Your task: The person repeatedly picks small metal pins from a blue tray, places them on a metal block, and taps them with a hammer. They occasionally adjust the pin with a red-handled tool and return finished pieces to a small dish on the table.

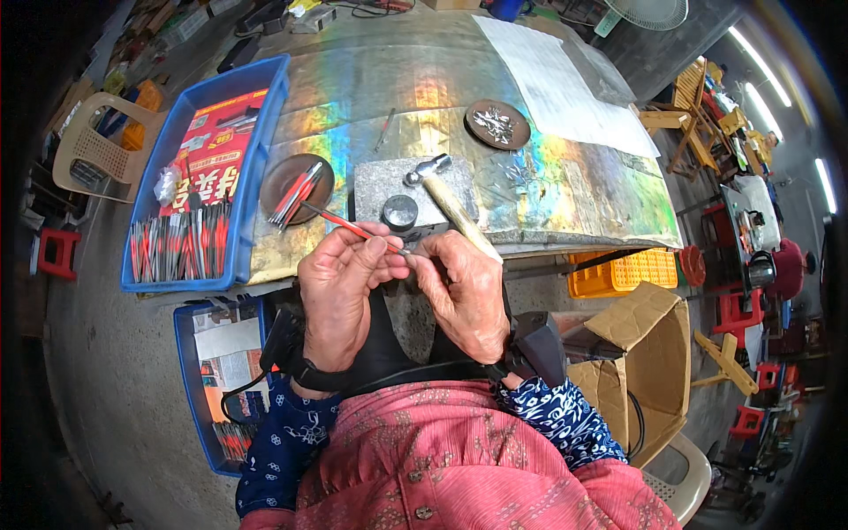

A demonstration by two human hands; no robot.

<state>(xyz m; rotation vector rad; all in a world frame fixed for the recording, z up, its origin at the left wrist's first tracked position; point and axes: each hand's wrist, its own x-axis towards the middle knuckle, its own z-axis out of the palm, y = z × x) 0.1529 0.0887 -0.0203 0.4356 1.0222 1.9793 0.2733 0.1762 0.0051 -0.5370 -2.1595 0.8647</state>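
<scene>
The person is sitting close against the worktop (495, 115), which is covered in a shimmering rainbow foil, and both hands are meeting just in front of its near edge. The left hand (340, 296) is pinching a thin red rod (340, 223) between thumb and forefinger, the rod slanting up and away to the left over the foil. The right hand (468, 296) is pressed up to it, its fingertips closing on the rod's metal end, where the two hands are touching; the same hand is also gripping a hammer (450, 201) by the wooden handle, whose steel head is lying over a grey stone block (382, 187). A small round metal piece (400, 212) is sitting on that block, just beyond the fingertips.

To the left of the block a brown dish (284, 181) is holding a few more red rods. Farther back, another brown dish (497, 124) is carrying small silvery bits. A blue tray (256, 168) at the left edge is holding rows of red rods and a red printed packet. A cardboard box (649, 353) is standing open beside the person's right elbow.
</scene>
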